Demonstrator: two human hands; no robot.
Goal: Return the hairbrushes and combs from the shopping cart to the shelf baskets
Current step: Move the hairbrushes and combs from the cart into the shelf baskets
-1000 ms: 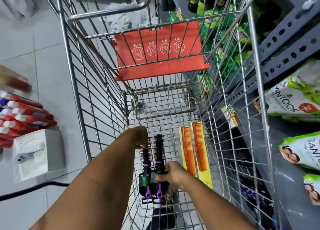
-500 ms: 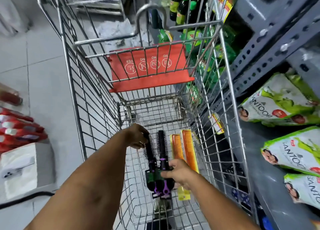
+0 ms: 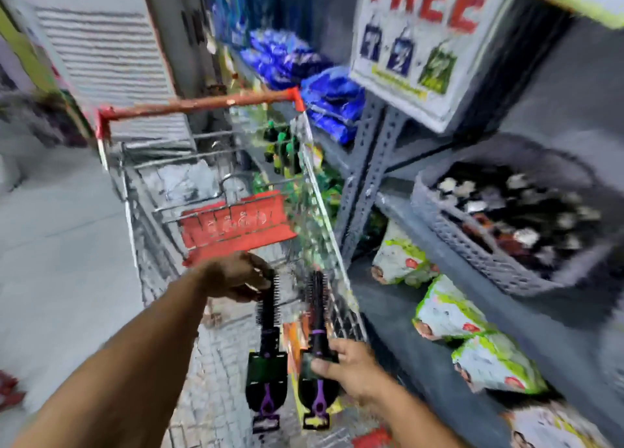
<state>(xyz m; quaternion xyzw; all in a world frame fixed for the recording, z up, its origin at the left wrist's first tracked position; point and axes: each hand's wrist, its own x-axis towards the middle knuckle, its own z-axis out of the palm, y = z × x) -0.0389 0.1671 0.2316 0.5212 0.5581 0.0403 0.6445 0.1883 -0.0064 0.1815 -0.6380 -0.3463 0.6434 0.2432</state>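
Note:
The picture is blurred by motion. My left hand (image 3: pixel 236 275) grips the bristle end of a black round hairbrush with a purple handle (image 3: pixel 268 346), which hangs down over the shopping cart (image 3: pixel 135 218). My right hand (image 3: pixel 351 370) holds a second black and purple round hairbrush (image 3: pixel 317 332) by its handle, bristles pointing up. Both brushes are lifted above the cart floor, slightly apart. Orange combs on yellow cards (image 3: pixel 293 343) lie in the cart between and behind the brushes. A grey shelf basket (image 3: pixel 472 245) full of dark items sits on the shelf at the right.
Grey metal shelving (image 3: pixel 368 164) runs along the right, with green and white packets (image 3: pixel 449 316) on the lower shelf and blue packets (image 3: pixel 331 93) higher up. A "FREE" sign (image 3: pixel 425 42) hangs above the basket. The cart's red child seat (image 3: pixel 236 231) is folded. Tiled floor lies to the left.
Both hands have lifted the two brushes out of the cart bottom and separated them. The view has swung upward and right, bringing the shelf basket and the sign into sight.

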